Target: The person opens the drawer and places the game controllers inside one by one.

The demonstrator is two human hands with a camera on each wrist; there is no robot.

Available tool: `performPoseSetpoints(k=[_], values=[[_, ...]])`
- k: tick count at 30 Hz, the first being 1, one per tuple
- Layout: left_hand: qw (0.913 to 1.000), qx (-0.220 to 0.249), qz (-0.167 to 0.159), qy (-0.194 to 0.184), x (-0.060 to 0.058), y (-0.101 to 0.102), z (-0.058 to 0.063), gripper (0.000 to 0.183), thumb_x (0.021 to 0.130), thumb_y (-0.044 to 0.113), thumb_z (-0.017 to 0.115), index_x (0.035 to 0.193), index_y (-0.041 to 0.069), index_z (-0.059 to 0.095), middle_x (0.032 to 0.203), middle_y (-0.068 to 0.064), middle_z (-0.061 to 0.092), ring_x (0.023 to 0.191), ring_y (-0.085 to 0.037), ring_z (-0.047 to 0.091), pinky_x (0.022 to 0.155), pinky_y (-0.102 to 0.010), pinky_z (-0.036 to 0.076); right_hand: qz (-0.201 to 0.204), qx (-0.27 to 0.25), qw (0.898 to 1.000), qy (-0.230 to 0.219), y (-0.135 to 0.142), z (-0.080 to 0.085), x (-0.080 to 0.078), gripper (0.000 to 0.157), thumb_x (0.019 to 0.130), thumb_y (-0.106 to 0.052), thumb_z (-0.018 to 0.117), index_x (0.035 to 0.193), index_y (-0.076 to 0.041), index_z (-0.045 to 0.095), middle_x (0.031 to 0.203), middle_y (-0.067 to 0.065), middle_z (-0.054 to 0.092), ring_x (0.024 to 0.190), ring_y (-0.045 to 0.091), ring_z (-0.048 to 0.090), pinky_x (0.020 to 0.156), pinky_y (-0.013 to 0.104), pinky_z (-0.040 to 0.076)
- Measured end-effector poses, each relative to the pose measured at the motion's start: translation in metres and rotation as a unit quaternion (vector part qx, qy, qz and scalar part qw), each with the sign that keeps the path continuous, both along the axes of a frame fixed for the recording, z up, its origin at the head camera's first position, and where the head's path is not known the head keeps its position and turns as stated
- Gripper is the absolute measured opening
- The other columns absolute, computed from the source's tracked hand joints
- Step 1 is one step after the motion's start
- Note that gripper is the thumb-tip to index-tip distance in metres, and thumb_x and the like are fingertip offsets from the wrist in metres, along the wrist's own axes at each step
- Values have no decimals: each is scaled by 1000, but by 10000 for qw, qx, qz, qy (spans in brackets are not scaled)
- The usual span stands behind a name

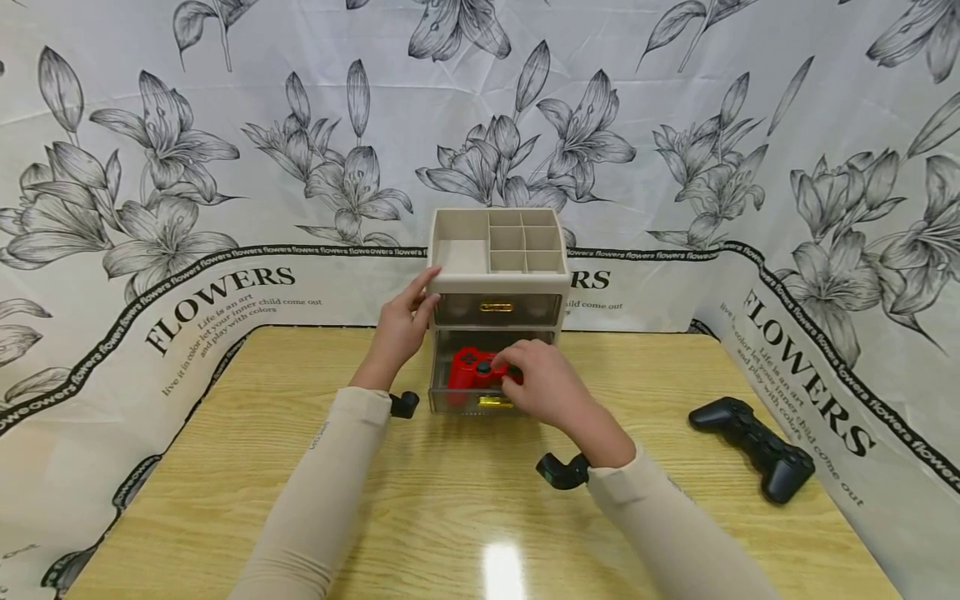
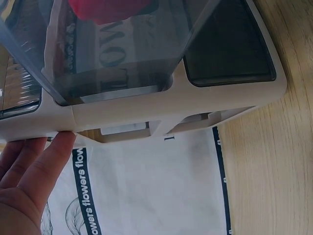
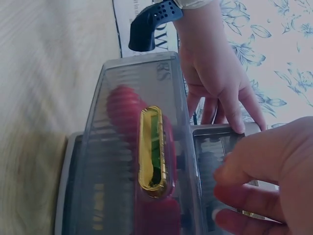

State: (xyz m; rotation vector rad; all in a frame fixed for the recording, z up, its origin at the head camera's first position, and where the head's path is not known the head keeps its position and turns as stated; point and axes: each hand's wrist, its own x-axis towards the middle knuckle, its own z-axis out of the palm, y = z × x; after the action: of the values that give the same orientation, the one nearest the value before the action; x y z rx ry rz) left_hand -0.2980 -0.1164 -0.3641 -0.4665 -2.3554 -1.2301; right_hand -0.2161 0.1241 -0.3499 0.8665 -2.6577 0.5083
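Observation:
A beige desktop organizer (image 1: 498,283) stands at the back of the table, its lower see-through drawer (image 1: 461,402) pulled out. Inside that drawer lies a red game controller (image 1: 467,367), which shows through the drawer's wall in both wrist views. My left hand (image 1: 401,329) rests its fingertips against the organizer's upper left side, fingers fairly straight. Over the right part of the drawer is my right hand (image 1: 547,383), with loosely bent fingers just above the red controller; it partly covers the controller. In the right wrist view, nothing shows between the right hand's fingers (image 3: 249,200).
A black game controller (image 1: 753,446) lies on the right side of the wooden table (image 1: 285,467). Above the open drawer is a shut drawer with a gold handle (image 1: 497,307). A flower-printed cloth (image 1: 360,275) hangs behind and at both sides.

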Motion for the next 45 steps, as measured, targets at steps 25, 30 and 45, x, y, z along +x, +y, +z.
performPoseSetpoints(k=[25,30,45], values=[[9999,58,-82,-40,0,0,-1,45,101,35,50,145,39,43,119,-16,67,97,-26,68,65,-37,50,360,-378,9746,2176,-10,-35,26,18,71,-7,80,85,-14,72,82,-3,67,72,14,60,65,29,51],[9999,50,-88,2,0,0,-1,45,101,35,50,145,38,43,119,-16,67,94,-26,68,64,-36,49,377,-364,9665,2511,-11,-44,27,20,70,-6,81,86,-12,72,81,-1,67,68,16,59,60,28,50],[10000,-15,-14,-8,-1,0,-1,45,101,35,50,145,39,42,127,-18,63,111,-30,65,71,-42,54,345,-200,9501,3093,-14,-59,26,10,77,-6,70,78,-15,68,76,-1,66,67,18,59,54,29,46]])
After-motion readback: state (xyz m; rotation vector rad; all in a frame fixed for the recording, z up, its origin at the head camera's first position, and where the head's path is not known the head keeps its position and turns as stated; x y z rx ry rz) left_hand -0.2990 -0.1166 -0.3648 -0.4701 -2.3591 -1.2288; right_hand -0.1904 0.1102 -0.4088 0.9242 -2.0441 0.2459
